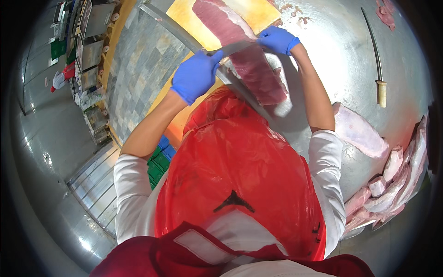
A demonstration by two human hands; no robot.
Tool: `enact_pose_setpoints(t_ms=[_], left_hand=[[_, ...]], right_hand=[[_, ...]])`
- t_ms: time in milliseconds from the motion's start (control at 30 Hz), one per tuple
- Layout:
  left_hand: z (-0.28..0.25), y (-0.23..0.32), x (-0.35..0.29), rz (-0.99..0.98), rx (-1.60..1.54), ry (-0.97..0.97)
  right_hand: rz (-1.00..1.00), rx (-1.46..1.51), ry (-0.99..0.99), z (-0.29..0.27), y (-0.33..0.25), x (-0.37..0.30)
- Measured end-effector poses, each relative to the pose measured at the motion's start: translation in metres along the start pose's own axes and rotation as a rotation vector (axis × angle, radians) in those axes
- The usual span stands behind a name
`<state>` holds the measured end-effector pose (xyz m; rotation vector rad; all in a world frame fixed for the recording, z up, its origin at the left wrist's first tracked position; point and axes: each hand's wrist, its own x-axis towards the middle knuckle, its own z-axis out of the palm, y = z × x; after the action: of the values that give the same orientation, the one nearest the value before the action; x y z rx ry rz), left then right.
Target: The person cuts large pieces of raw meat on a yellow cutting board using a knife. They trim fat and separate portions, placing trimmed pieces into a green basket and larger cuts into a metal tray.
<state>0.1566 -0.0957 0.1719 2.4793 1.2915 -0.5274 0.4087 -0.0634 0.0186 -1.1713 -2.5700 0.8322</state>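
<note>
Both of my hands wear blue gloves. A long slab of raw pink meat [259,76] lies partly on a yellow cutting board [182,17] and partly over the steel table near its edge. Across the meat runs a grey knife blade [237,48]. My left hand [195,76] is closed at the blade's left end, thumb pointing along it. At the other end, my right hand [278,40] is closed with its fingers on the metal. The gloves hide both ends, so I cannot tell which one is the handle.
On the steel table [344,51] to the right lies a long knife with a pale handle [381,93]. Nearer me are a thick meat piece [361,131] and a pile of meat strips [392,187]. A meat scrap [386,15] sits far right. Green crates [158,168] stand lower left.
</note>
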Motion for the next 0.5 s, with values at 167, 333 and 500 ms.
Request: enact_pose_setpoints(t_ms=[167,333,500], left_hand=[[0.008,0.010,0.022,-0.047,-0.001,-0.002],[0.000,-0.012,0.006,-0.053,-0.060,0.048],[0.014,-0.015,0.039,-0.048,-0.193,0.117]], right_hand=[[0.395,0.478,0.075,-0.001,-0.004,0.009],[0.379,0.610,0.104,-0.005,-0.019,0.002],[0.422,0.792,0.203,0.001,-0.019,0.008]])
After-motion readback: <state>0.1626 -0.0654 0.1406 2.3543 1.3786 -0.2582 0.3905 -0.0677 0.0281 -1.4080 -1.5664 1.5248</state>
